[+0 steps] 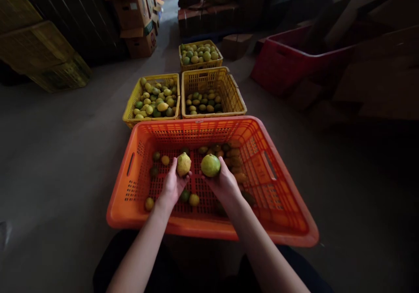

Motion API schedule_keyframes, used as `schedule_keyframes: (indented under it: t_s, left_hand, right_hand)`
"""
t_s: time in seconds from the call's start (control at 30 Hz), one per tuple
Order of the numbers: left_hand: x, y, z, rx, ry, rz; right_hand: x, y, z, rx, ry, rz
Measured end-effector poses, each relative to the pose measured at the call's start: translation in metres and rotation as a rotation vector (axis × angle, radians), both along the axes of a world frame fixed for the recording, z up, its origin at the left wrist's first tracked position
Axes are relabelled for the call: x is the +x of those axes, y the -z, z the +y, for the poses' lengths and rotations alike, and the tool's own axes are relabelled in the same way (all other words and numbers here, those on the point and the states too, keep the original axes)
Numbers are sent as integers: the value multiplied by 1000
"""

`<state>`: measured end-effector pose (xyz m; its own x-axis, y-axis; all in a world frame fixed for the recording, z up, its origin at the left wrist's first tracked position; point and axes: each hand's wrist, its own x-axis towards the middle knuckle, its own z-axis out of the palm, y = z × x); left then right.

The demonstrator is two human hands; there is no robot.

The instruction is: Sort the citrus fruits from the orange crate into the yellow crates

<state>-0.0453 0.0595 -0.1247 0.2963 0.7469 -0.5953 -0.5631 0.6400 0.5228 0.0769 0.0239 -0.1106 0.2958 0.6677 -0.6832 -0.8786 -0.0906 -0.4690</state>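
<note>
Cradling a bumpy, rounded yellow fruit [183, 164], the left hand [173, 183] sits just left of the frame's centre, its thumb along the fruit's side and its fingers curled beneath. Just beside it, right of centre, the right hand [226, 184] grips a smoother, round green fruit [210, 166] in the same way, and the two fruits are apart. Both are above a large, slatted orange plastic basket [196, 229] that fills the lower middle of the frame. Within it, a round yellow fruit [149, 204] lies at the lower left, a small pale yellow fruit [194, 200] lies near the bottom centre, and a cluster of dim brownish fruits [240, 178] lines the right side. Beyond the basket's far rim, at upper centre, are a yellow plastic crate full of fruit [133, 96], a partly filled yellow plastic crate [236, 94] and a smaller-looking yellow crate [201, 65] heaped with greenish fruit. A red plastic bin [271, 68] stands at the upper right; stacked brown cardboard boxes [126, 15] rise at the upper left.
</note>
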Motion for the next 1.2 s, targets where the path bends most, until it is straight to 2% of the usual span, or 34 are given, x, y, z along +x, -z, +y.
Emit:
schedule_keyframes:
  t_s: [0.23, 0.33, 0.43, 0.63, 0.9, 1.07, 1.2]
  left_hand:
    - [1, -8, 0, -27, 27, -10]
    - [2, -10, 0, -4, -20, -5]
    - [3, -9, 0, -10, -73, 14]
    - [10, -3, 0, -29, 23, -41]
    - [7, -14, 2, -19, -34, 27]
    - [5, -9, 4, -24, -10, 8]
    - [9, -5, 3, 1, -9, -28]
  right_hand:
    - [2, -7, -4, 170, -69, -54]
    - [2, -9, -4, 142, -84, -30]
    - [-1, -9, -2, 78, -42, -2]
    - [-4, -7, 2, 66, -59, 17]
    - [5, -3, 0, 34, -69, -67]
    - [-1, 1, -1, 60, -92, -81]
    - [1, -2, -2, 59, -106, -2]
